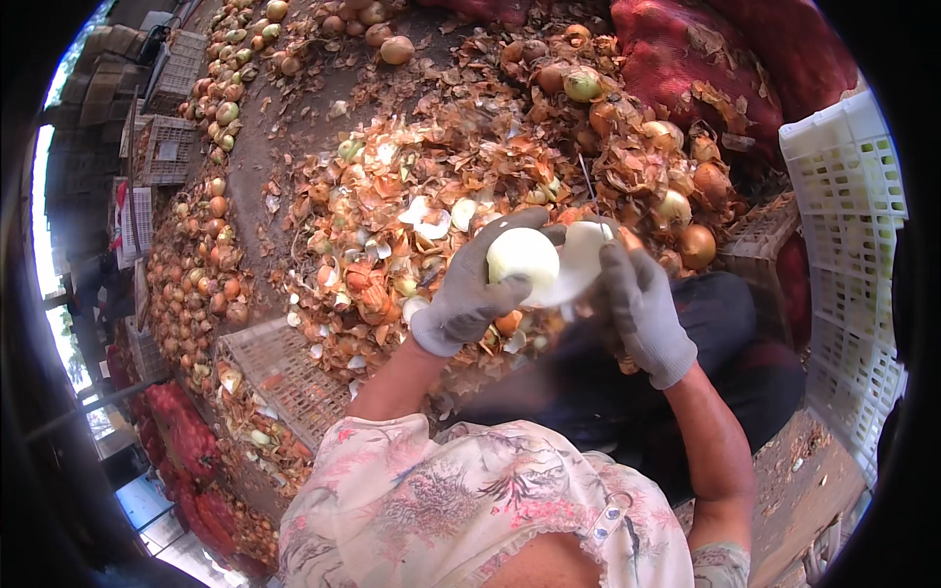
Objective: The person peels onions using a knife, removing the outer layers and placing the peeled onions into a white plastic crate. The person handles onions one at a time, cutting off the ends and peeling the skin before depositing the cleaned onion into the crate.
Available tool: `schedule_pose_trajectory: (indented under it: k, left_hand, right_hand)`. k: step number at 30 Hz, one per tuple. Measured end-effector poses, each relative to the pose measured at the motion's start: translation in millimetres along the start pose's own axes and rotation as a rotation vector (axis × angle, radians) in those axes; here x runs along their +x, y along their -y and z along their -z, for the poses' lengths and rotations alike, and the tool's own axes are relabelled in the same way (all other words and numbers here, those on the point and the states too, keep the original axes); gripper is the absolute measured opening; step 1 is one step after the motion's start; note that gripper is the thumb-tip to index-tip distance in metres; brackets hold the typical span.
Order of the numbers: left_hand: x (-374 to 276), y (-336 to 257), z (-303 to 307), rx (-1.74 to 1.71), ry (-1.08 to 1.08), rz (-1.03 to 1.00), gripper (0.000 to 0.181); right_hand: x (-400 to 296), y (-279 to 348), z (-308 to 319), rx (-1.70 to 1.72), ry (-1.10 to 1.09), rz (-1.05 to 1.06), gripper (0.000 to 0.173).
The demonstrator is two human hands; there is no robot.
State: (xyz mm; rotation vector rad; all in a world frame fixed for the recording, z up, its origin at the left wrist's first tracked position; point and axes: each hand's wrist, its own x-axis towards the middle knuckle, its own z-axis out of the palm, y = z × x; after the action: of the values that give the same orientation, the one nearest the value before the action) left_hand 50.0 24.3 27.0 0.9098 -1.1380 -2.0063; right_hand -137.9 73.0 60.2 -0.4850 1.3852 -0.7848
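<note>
My left hand, in a grey glove, is closed around a pale peeled onion. To its right, my gloved right hand grips a knife whose thin blade points up and away from me; the handle is hidden in the fingers. A whitish onion layer lies between the onion and my right fingers, blurred at its lower edge. Below and beyond both hands spreads a heap of onion skins with white peelings on it.
Unpeeled onions and red mesh sacks are at the upper right. A white plastic crate stands on the right. Another crate sits at the lower left of the heap. A long row of onions lies farther left.
</note>
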Motion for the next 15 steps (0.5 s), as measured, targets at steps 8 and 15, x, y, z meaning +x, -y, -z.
schedule_pose_trajectory:
  k: [8,15]
  left_hand:
    - [14,15,15,-0.868,-0.163,0.028,0.05]
    - [30,-7,42,-0.613,-0.262,-0.211,0.048]
  right_hand:
    - [11,-10,4,0.105,0.0,0.088,0.044]
    - [7,0,14,0.177,0.104,0.148,0.051]
